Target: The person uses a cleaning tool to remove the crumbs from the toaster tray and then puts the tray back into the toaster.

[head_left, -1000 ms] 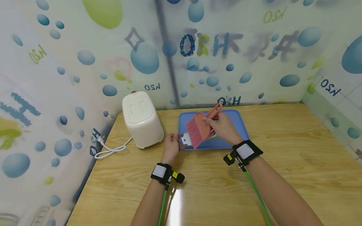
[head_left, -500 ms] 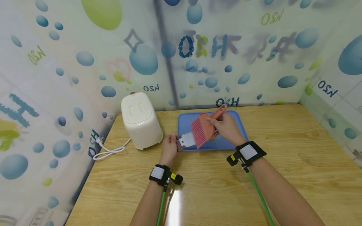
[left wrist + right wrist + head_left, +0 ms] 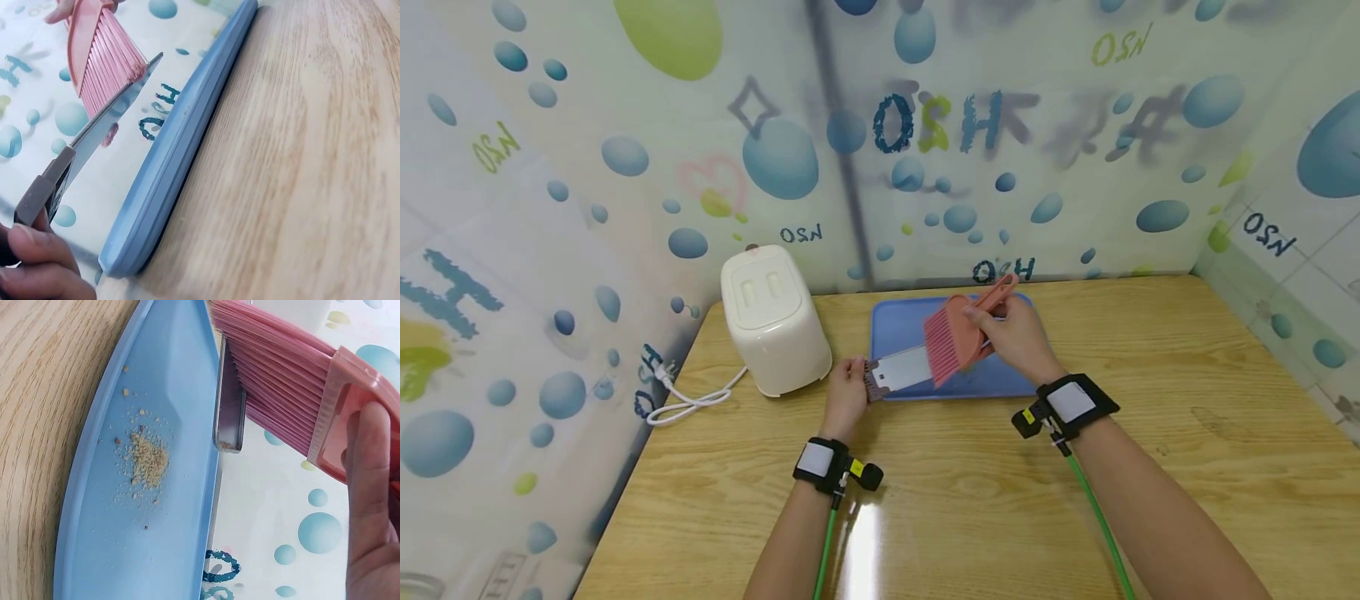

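My left hand [image 3: 846, 400] grips the brown-grey end of a flat metal crumb tray [image 3: 906, 369], which is held tilted over a shallow blue tray [image 3: 891, 321]. In my right hand [image 3: 1018, 337] is a pink brush [image 3: 951, 337], pinched between thumb and fingers near its handle. Its bristles [image 3: 269, 369] lie against the metal crumb tray, toward the far end. Below them, a small heap of tan crumbs [image 3: 149, 461] is scattered on the blue tray. A few bits cling at the crumb tray's end corner in the right wrist view.
A cream toaster [image 3: 778, 325] stands left of the blue tray, its white cord and plug [image 3: 692, 402] lying beside it on the wooden table [image 3: 970, 492]. A patterned wall covering [image 3: 955, 192] rises behind the table's back edge.
My right hand and the brush have moved to the right along the metal crumb tray, so more of its surface shows. My left hand stays almost in place, holding the crumb tray.
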### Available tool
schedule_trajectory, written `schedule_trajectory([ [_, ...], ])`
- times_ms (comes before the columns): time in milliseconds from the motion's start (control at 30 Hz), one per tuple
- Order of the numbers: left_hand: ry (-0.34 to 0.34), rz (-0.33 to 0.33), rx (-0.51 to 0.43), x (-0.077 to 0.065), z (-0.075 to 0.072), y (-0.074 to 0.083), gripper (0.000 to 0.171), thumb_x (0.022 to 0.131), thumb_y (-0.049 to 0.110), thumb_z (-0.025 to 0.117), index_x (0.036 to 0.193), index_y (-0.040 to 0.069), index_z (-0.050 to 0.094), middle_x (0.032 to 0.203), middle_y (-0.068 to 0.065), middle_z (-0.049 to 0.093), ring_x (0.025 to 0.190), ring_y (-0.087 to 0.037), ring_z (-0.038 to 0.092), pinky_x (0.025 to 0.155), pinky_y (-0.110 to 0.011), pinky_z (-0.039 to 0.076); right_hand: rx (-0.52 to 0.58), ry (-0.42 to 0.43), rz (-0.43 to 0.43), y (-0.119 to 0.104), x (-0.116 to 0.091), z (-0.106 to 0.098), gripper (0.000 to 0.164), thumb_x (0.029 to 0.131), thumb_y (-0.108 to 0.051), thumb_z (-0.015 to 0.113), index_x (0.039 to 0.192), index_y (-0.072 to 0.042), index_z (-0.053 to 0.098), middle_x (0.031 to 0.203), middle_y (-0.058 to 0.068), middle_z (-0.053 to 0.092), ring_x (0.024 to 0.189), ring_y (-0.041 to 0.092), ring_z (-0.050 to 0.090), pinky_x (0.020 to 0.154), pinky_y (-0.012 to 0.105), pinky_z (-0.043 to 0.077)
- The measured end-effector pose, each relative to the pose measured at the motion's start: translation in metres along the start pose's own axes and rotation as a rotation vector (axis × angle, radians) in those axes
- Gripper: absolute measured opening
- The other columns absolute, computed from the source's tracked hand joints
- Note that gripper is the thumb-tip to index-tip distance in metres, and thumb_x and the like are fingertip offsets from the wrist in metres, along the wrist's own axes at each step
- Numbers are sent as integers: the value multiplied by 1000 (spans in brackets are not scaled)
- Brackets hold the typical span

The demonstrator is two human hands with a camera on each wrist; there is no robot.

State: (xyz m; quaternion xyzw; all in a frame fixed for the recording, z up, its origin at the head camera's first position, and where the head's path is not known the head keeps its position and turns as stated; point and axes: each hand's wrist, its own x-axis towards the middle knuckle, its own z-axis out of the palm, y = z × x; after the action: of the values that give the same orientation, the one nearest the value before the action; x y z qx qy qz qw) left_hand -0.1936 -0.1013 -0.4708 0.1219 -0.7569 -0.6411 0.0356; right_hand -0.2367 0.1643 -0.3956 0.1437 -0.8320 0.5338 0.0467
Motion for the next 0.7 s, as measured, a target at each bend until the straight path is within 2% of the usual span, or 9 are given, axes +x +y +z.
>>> schedule_trajectory([
  [400,-3,-5,-16,-1,-3,-4,36,112,27,40,119,-3,59,84,-8,54,58,-15,46,48,-26,40,-51,74,28,3,-3,-6,44,103,-39,61,117,3,61,95,23,72,62,13,68,53,30,56],
  [700,-4,-21,8,2,-7,-2,36,112,28,39,120,-2,58,89,-9,53,64,-16,48,50,-26,41,-105,133,35,4,-3,-10,44,103,-39,62,116,3,62,97,23,72,64,11,67,54,32,56],
])
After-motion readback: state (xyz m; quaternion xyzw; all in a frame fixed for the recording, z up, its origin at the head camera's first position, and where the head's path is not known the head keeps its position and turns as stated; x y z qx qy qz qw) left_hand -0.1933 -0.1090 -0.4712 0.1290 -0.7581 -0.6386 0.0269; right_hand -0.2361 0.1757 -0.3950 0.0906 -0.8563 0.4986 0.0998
